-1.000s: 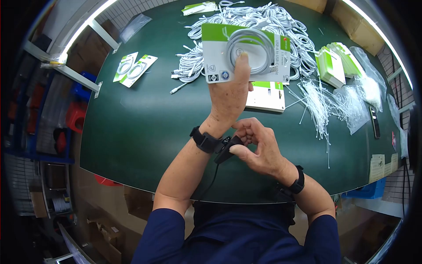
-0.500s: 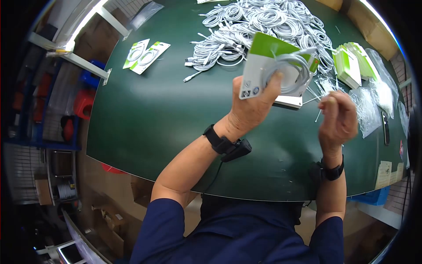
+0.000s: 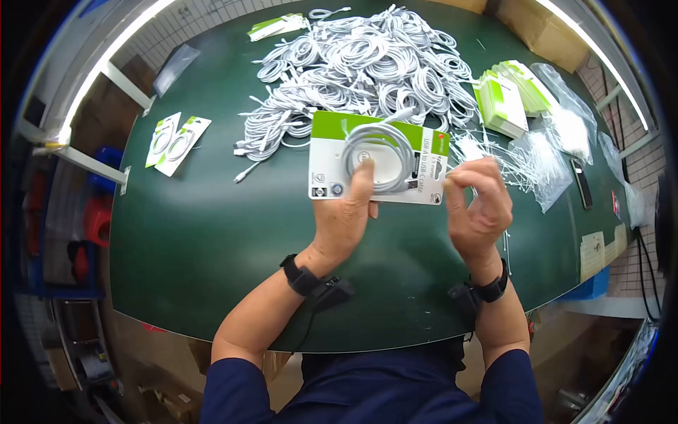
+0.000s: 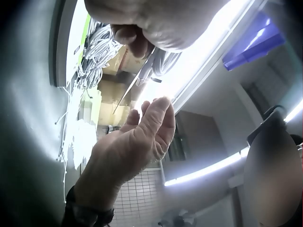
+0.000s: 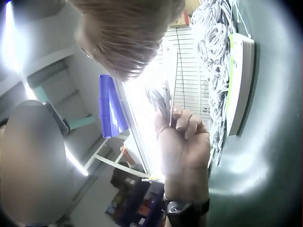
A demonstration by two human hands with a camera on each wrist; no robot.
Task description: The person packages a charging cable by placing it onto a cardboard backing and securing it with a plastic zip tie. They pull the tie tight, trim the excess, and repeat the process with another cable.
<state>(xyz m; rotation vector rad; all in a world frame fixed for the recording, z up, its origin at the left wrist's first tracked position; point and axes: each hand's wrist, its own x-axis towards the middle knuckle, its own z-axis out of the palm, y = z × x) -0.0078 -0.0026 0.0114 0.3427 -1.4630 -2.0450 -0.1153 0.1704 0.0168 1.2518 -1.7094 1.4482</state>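
Note:
My left hand (image 3: 341,225) grips a green-and-white USB cable card (image 3: 328,152) by its lower edge, thumb on the front. Printing on the card reads USB-A to USB-C cable. On its front lies a coiled white cable (image 3: 406,152), with a plug standing out at the top. In the left wrist view the card shows nearly edge-on above the right hand. My right hand (image 3: 482,208) is at the card's right end, near the hang hole, with thumb and forefinger tips together. Nothing shows between those fingertips.
Behind the card lies a big heap of coiled white cables (image 3: 367,60). Thin white cable ties (image 3: 508,166) spread at right, by stacked cards (image 3: 500,106) and plastic bags (image 3: 547,166). Two carded cables (image 3: 178,146) lie at left. A phone-like black object (image 3: 581,184) is near the right edge.
The right hand went from the left wrist out to the ties, then back to the card's right end. The card tilted, then levelled to face the head camera, lower in view.

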